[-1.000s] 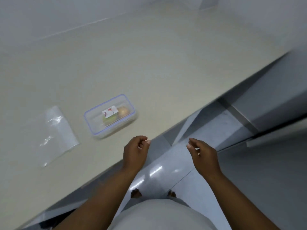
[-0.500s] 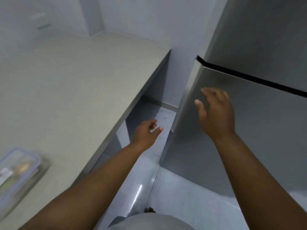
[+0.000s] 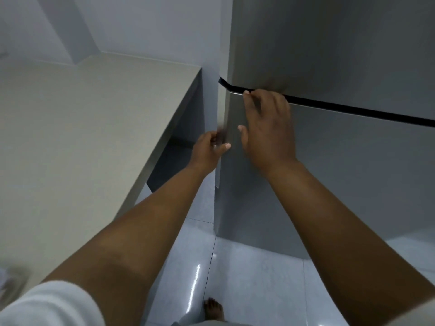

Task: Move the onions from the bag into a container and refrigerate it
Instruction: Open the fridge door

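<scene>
A grey fridge fills the right side, its lower door [image 3: 353, 172] shut below a black gap under the upper door [image 3: 329, 43]. My left hand [image 3: 207, 151] curls its fingers around the lower door's left edge, thumb on the front face. My right hand [image 3: 266, 128] lies on the same door, with its fingertips hooked into the black gap at the top corner. The container with the onions and the bag are out of view. A blurred pale shape [image 3: 6, 281] at the lower left edge cannot be identified.
The beige counter [image 3: 82, 125] runs along the left and ends close to the fridge, leaving a narrow dark gap between them. Glossy pale floor tiles [image 3: 247, 278] lie below, with my bare foot [image 3: 213, 309] near the bottom edge.
My view swung from the counter and container to the fridge. Both hands moved up and forward from empty air onto the lower door's left edge and top corner.
</scene>
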The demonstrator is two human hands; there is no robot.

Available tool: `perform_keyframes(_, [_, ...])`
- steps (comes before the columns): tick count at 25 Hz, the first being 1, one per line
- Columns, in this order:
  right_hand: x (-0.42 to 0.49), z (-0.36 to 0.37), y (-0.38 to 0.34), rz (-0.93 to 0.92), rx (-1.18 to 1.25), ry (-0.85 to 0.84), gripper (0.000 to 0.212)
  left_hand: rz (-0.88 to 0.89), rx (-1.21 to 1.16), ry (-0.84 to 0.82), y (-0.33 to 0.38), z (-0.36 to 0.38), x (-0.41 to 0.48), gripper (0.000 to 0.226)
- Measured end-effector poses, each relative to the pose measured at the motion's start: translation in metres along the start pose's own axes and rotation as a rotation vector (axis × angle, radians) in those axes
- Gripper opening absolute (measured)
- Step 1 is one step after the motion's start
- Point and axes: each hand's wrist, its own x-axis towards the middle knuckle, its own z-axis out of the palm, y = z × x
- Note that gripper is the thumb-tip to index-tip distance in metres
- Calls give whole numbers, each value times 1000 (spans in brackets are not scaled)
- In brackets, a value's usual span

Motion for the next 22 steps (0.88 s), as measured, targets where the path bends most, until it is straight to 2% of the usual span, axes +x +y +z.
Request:
perform_keyframes(5, [2, -2, -8, 32, -53, -9, 65, -31, 9, -126, 1, -14, 12, 23])
perform_keyframes(11, [-1, -14, -19, 80, -79, -32, 63, 0, 22, -116, 0, -15, -4, 23])
perform_keyframes(18, [-43, -49, -59, 190, -102, -7, 62, 72, 58, -34, -11, -19, -82, 35])
perform_keyframes(22, [-74, -83, -87, 266, -139, -15, 66, 82, 44, -124, -19, -29, -137, 39])
